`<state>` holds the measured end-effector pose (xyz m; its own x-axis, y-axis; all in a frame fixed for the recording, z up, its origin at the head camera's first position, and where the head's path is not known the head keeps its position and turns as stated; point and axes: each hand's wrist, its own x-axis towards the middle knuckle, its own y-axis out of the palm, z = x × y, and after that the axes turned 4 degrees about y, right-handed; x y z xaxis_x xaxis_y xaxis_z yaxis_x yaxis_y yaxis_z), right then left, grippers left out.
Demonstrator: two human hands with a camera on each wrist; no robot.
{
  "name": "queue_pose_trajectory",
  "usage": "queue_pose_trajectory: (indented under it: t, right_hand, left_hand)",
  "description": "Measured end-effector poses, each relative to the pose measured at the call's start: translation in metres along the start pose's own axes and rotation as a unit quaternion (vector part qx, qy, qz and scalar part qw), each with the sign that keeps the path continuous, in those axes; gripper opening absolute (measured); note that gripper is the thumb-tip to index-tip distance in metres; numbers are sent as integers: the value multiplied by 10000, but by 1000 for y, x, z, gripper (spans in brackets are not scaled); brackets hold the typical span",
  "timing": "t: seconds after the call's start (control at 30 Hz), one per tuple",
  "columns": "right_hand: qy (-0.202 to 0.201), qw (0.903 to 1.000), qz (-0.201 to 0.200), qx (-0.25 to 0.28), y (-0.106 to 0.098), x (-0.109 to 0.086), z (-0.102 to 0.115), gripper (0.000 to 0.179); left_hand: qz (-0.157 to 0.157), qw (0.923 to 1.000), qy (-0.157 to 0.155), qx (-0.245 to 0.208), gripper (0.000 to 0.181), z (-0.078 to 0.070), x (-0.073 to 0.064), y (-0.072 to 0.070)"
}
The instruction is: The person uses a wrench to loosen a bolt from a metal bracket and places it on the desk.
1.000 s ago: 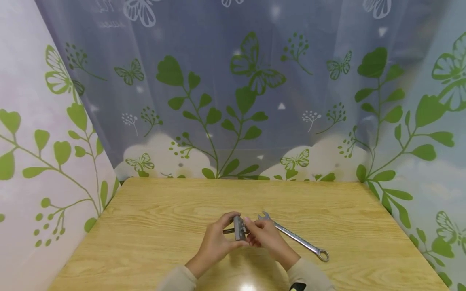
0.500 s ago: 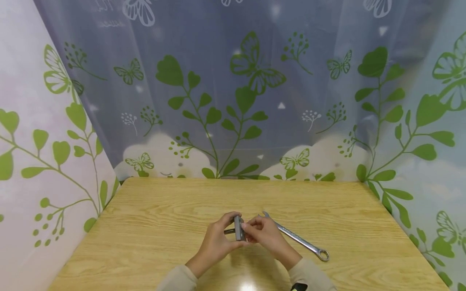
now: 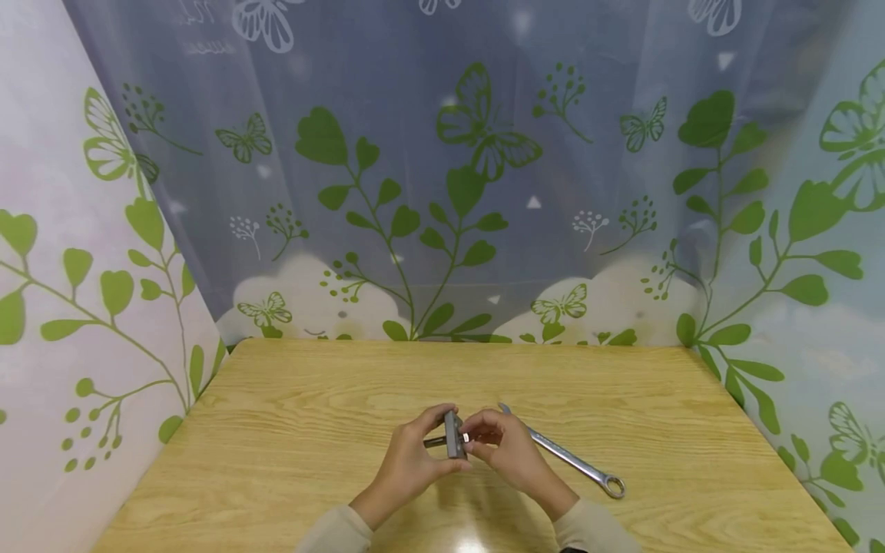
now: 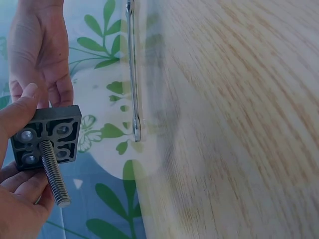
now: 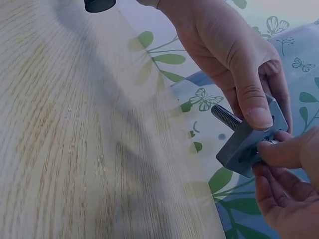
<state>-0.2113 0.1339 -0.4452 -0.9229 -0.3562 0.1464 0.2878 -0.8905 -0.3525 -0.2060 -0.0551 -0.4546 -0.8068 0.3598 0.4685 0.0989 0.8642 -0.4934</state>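
Since a second ago the right hand [image 3: 508,453] has curled closer onto the grey plate [image 3: 453,435], which the left hand [image 3: 408,461] grips; only the left wrist view shows its threaded bolt [image 4: 54,174] fully, wrench [image 3: 567,455] right.

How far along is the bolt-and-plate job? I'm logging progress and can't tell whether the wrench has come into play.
Done: the threaded steel bolt already passes through the dark grey square plate. In hand: the left hand grips the plate's edges while the right hand pinches something small and silvery at the plate's far face; a nut, perhaps, but too small to tell. Left: the silver combination wrench lies untouched on the wooden table, so any tightening looks undone.
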Motion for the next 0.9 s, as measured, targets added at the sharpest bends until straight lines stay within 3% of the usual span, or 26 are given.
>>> queue_pose_trajectory:
  t: [0.13,0.27,0.4,0.53,0.73,0.9]
  right_hand:
    - [93,9999,30,39,0,-1,-2,21]
    - [679,9971,76,333,-1,-2,-3,34]
    - [1453,9849,362,872,-1,-1,-3,55]
    - [1916,9727,544,1189,-1,0,-3,59]
    - [2039,9699,579,1201,1,2,-3,49]
    - [1826,9730,621,1269,0,3,-5,40]
  left_hand:
    - [51,10000,59,37,73,0,0,-1]
    - [37,9998,109,171,74,1,0,-1]
    - [11,9994,194,299,74,0,1,0]
    - [14,9990,245,379,75,-1,0,2]
    - [99,9995,219,226,74,-2,-1,3]
    - [190,9996,187,93,73,0,-2,3]
